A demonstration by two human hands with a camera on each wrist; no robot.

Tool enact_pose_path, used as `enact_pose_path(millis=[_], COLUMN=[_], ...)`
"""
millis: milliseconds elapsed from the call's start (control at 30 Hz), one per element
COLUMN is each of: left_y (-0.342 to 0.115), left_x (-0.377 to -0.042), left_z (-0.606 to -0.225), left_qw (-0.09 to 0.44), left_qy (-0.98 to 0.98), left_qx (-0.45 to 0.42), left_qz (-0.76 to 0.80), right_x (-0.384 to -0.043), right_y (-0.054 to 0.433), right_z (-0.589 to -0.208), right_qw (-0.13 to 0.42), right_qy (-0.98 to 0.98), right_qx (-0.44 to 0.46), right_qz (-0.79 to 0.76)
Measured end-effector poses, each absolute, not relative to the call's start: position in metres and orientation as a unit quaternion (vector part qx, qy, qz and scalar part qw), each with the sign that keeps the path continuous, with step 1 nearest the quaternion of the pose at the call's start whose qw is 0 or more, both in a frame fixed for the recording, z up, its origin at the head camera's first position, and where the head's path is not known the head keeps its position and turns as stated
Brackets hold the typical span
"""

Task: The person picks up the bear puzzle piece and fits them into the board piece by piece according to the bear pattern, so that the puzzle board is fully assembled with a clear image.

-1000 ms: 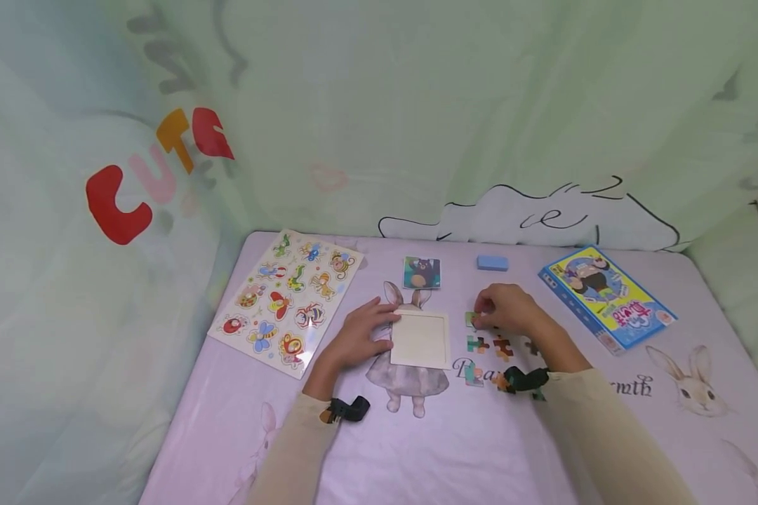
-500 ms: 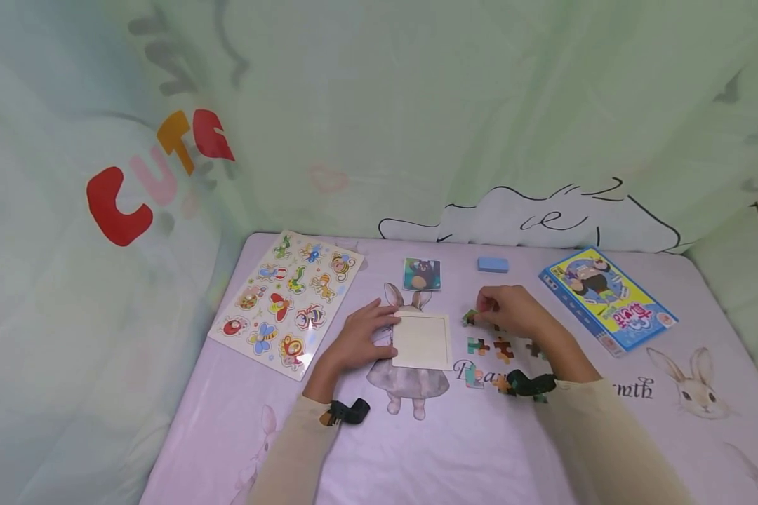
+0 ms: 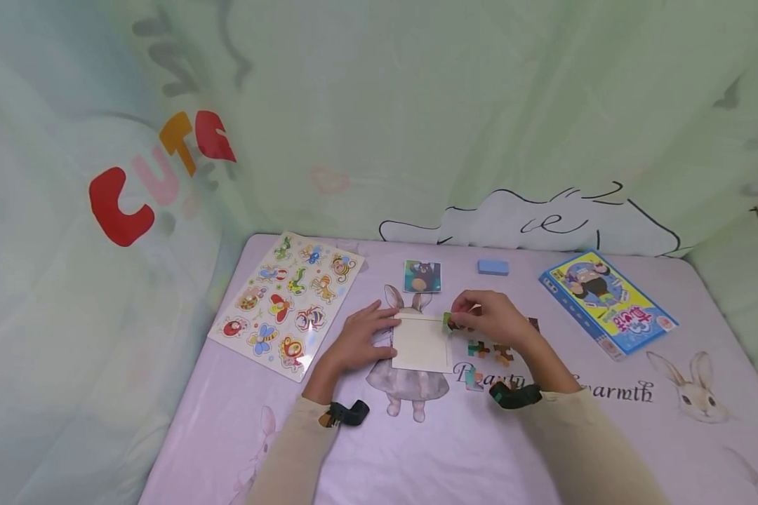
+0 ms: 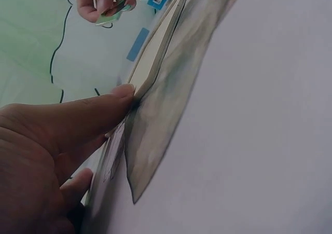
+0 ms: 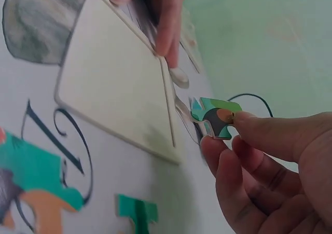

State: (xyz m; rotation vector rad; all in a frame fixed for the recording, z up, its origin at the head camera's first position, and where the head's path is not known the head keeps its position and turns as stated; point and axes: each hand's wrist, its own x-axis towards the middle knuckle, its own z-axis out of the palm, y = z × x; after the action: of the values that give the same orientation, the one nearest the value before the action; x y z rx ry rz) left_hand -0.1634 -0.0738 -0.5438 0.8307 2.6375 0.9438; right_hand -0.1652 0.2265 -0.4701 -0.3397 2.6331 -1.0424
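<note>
My right hand (image 3: pixel 488 317) pinches a green, teal and dark jigsaw piece (image 5: pixel 215 118) between thumb and fingertips. In the head view it is beside the upper right corner of a cream puzzle tray (image 3: pixel 420 344), raised above the bed-like surface. The tray has a shallow square recess with a raised rim. My left hand (image 3: pixel 365 337) rests at its left edge, with the thumb (image 4: pixel 98 113) straight against the rim and the other fingers spread. Several loose jigsaw pieces (image 3: pixel 478 348) lie to the tray's right, some partly hidden under my right hand and wrist.
A bear picture card (image 3: pixel 422 276) lies behind the tray, and a blue block (image 3: pixel 493 267) to its right. At left is an insect puzzle board (image 3: pixel 288 301). A blue and yellow box (image 3: pixel 608 300) lies at right. Fabric walls surround the pink-white sheet (image 3: pixel 417 463).
My right hand has lifted the jigsaw piece from the top of the loose pieces and carried it left to the tray's corner. My left hand has stayed at the tray's edge.
</note>
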Motion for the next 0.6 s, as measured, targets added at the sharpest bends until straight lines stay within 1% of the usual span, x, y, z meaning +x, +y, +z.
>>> enact_pose_path(millis=[133, 367, 600], left_y=[-0.073, -0.074, -0.075], left_x=[-0.164, -0.164, -0.166], left_z=[-0.543, -0.546, -0.546], left_qw=[0.11, 0.105, 0.112], left_qy=[0.897, 0.897, 0.898], left_qx=[0.283, 0.287, 0.285], left_qz=[0.322, 0.32, 0.316], right_x=[-0.163, -0.163, -0.165], right_y=[0.217, 0.204, 0.19], right_z=[-0.473, -0.484, -0.494], right_qw=[0.151, 0.132, 0.134], right_qy=[0.905, 0.902, 0.893], right_qx=[-0.102, -0.099, -0.086], right_qz=[-0.385, -0.4, -0.421])
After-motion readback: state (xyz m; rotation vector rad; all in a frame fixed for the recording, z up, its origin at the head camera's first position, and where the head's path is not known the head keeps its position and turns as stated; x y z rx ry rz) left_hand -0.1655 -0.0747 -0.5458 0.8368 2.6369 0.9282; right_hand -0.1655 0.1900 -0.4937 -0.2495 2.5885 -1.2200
